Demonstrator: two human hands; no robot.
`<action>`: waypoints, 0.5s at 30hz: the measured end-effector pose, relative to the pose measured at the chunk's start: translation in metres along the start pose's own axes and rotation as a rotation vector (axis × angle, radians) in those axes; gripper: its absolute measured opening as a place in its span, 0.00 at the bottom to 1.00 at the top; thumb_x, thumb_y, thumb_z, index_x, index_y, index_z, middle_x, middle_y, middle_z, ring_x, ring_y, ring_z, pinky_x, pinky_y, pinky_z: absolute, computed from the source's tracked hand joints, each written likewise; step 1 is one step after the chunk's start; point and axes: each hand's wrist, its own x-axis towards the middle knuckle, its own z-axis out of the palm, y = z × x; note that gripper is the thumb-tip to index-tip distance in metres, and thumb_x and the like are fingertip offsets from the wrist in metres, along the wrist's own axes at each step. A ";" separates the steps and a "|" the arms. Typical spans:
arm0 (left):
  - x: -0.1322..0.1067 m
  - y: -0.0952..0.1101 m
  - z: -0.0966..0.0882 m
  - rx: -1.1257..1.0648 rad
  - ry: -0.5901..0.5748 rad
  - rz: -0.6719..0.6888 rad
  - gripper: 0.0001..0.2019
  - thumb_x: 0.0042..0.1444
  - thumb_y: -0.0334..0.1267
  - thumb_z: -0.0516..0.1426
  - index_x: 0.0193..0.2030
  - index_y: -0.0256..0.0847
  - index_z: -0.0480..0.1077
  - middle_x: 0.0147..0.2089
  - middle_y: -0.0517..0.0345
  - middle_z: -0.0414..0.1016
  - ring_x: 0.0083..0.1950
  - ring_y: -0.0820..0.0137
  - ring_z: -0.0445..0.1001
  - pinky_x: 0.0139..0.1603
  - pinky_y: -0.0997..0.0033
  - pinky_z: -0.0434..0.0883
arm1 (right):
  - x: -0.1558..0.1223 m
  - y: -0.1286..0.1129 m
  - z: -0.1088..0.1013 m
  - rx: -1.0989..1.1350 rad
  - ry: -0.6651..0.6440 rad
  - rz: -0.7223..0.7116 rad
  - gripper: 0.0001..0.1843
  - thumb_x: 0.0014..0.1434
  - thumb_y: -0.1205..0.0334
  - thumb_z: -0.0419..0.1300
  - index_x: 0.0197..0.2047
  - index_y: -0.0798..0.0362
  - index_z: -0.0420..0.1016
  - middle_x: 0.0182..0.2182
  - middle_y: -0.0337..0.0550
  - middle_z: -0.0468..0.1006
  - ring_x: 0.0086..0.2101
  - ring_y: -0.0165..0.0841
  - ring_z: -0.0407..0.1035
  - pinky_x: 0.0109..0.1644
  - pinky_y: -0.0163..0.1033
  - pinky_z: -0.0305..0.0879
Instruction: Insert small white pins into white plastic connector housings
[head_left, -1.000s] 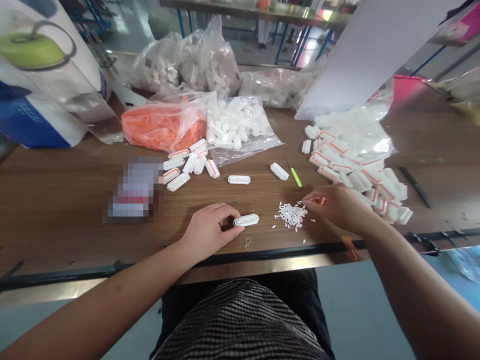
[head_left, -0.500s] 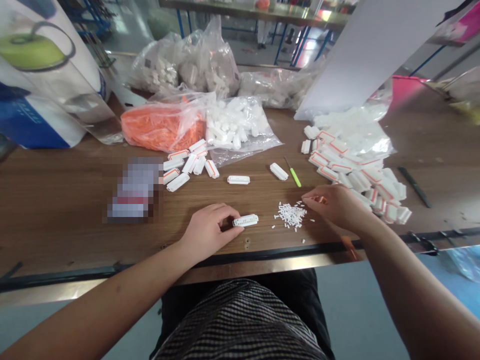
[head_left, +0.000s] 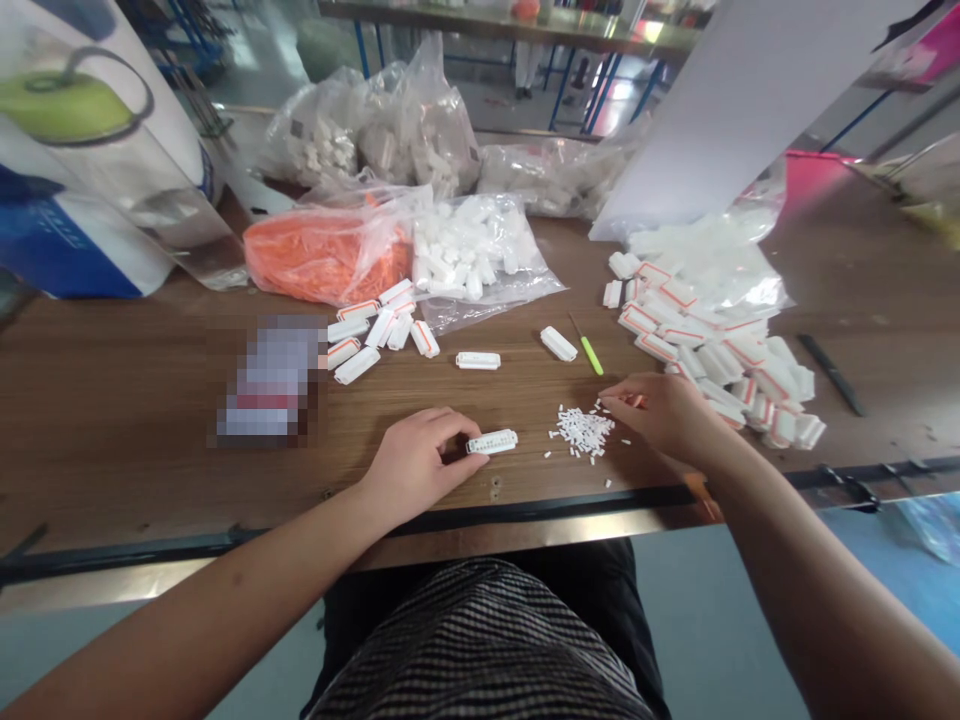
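My left hand [head_left: 427, 465] grips one end of a white plastic connector housing [head_left: 493, 442], a long block with a row of small holes on top, between thumb and fingers at the table's front. To its right lies a loose heap of tiny white plastic pegs [head_left: 583, 431]. At the heap's right edge, my right hand [head_left: 651, 410] is closed in a pinch, its fingertips by the pegs; whatever they hold is too small to make out. Two more white housings, one in the middle [head_left: 478, 361] and one further right [head_left: 558, 344], lie beyond, beside a thin green-handled screwdriver [head_left: 592, 356].
White housings with orange strips lie piled at right [head_left: 720, 350] and in a smaller group at left [head_left: 382, 320]. Behind are a bag of orange parts [head_left: 322, 255] and a bag of white parts [head_left: 472, 245]. A black strip-like tool [head_left: 831, 374] lies far right.
My right hand has shifted very slightly left along the edge of the peg heap. My left hand and the housing in it stay in place.
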 end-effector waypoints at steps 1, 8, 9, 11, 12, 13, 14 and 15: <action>0.000 0.000 0.000 0.001 -0.002 0.000 0.03 0.55 0.36 0.63 0.36 0.43 0.75 0.29 0.64 0.71 0.29 0.73 0.67 0.33 0.73 0.65 | -0.001 0.000 0.000 0.014 0.006 0.027 0.13 0.55 0.55 0.58 0.28 0.48 0.82 0.28 0.38 0.84 0.28 0.36 0.75 0.32 0.38 0.65; 0.000 -0.001 0.001 -0.002 0.008 0.008 0.04 0.54 0.36 0.64 0.36 0.42 0.75 0.29 0.64 0.72 0.28 0.73 0.67 0.32 0.73 0.64 | 0.002 0.000 0.003 0.061 -0.025 0.116 0.12 0.52 0.54 0.59 0.28 0.49 0.83 0.24 0.40 0.82 0.24 0.35 0.73 0.27 0.37 0.62; 0.000 -0.001 0.001 -0.002 0.009 0.008 0.04 0.54 0.36 0.64 0.36 0.42 0.74 0.29 0.64 0.72 0.28 0.73 0.67 0.32 0.73 0.64 | 0.004 0.001 0.003 0.063 -0.032 0.126 0.12 0.51 0.54 0.60 0.27 0.49 0.83 0.22 0.40 0.81 0.23 0.34 0.72 0.26 0.37 0.62; -0.001 -0.001 0.002 -0.004 0.008 0.006 0.04 0.54 0.36 0.64 0.37 0.42 0.74 0.29 0.64 0.71 0.28 0.74 0.66 0.32 0.73 0.64 | 0.007 0.002 0.004 0.073 -0.045 0.160 0.10 0.49 0.55 0.62 0.25 0.49 0.81 0.19 0.38 0.79 0.22 0.33 0.71 0.25 0.36 0.60; -0.001 -0.001 0.002 -0.006 0.007 0.004 0.04 0.54 0.36 0.64 0.37 0.42 0.74 0.29 0.64 0.71 0.28 0.74 0.66 0.32 0.73 0.64 | 0.007 0.002 0.004 0.084 -0.051 0.180 0.09 0.48 0.56 0.62 0.24 0.49 0.81 0.18 0.38 0.77 0.21 0.33 0.70 0.24 0.36 0.59; -0.001 0.000 0.002 -0.010 0.005 0.001 0.04 0.54 0.36 0.64 0.36 0.42 0.74 0.28 0.64 0.71 0.27 0.74 0.66 0.32 0.73 0.64 | 0.007 -0.001 0.003 0.106 -0.051 0.195 0.09 0.48 0.56 0.63 0.23 0.49 0.80 0.17 0.38 0.77 0.21 0.32 0.69 0.24 0.36 0.59; -0.001 0.000 0.002 -0.016 0.002 -0.004 0.04 0.54 0.35 0.64 0.36 0.42 0.74 0.28 0.64 0.71 0.28 0.74 0.66 0.32 0.73 0.64 | 0.006 -0.005 0.003 0.147 -0.048 0.197 0.09 0.48 0.55 0.63 0.24 0.50 0.80 0.17 0.38 0.76 0.21 0.32 0.69 0.24 0.36 0.59; -0.001 0.001 0.002 -0.023 0.000 -0.010 0.04 0.53 0.35 0.64 0.36 0.42 0.74 0.28 0.64 0.71 0.28 0.74 0.66 0.32 0.73 0.64 | 0.003 -0.012 0.002 0.207 -0.042 0.184 0.09 0.49 0.55 0.63 0.24 0.50 0.79 0.18 0.38 0.77 0.21 0.32 0.69 0.24 0.36 0.60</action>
